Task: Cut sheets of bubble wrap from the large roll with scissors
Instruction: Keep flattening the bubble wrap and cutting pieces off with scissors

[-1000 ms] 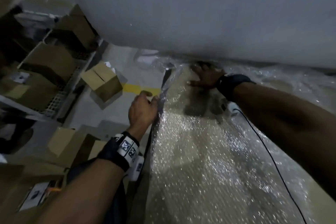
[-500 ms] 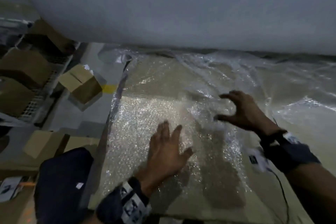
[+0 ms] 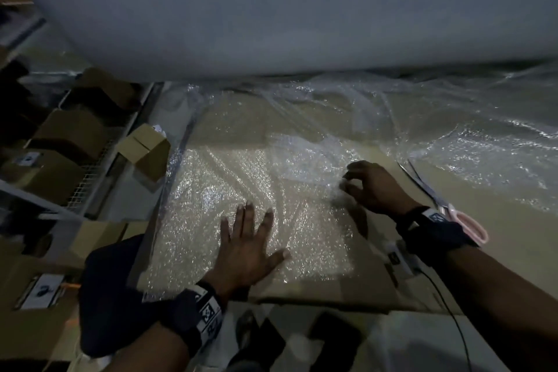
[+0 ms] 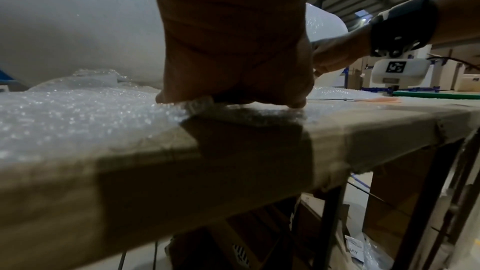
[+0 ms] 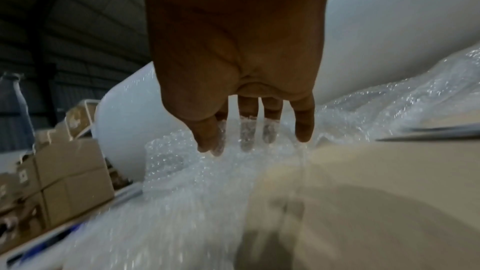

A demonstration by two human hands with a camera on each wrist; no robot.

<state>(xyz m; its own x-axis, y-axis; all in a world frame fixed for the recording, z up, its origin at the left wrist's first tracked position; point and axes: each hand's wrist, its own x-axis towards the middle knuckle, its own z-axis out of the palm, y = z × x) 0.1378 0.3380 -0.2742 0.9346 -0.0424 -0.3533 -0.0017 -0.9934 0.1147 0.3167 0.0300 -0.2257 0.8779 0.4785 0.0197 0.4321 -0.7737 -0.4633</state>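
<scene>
Since a second ago we have left the roll's underside and brought both hands down onto the sheet. Our left hand (image 3: 246, 246) lies flat, fingers spread, pressing the bubble wrap sheet (image 3: 253, 190) onto the bench (image 3: 498, 238). Our right hand (image 3: 373, 187) pinches a raised fold of the sheet between thumb and fingertips. The scissors (image 3: 453, 211) lie on the bench just beside our right wrist, the large roll (image 3: 287, 9) behind.

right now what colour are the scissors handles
Pale pink, on the scissors lying on the cardboard tabletop beside the right wrist; the head view shows it best.
</scene>
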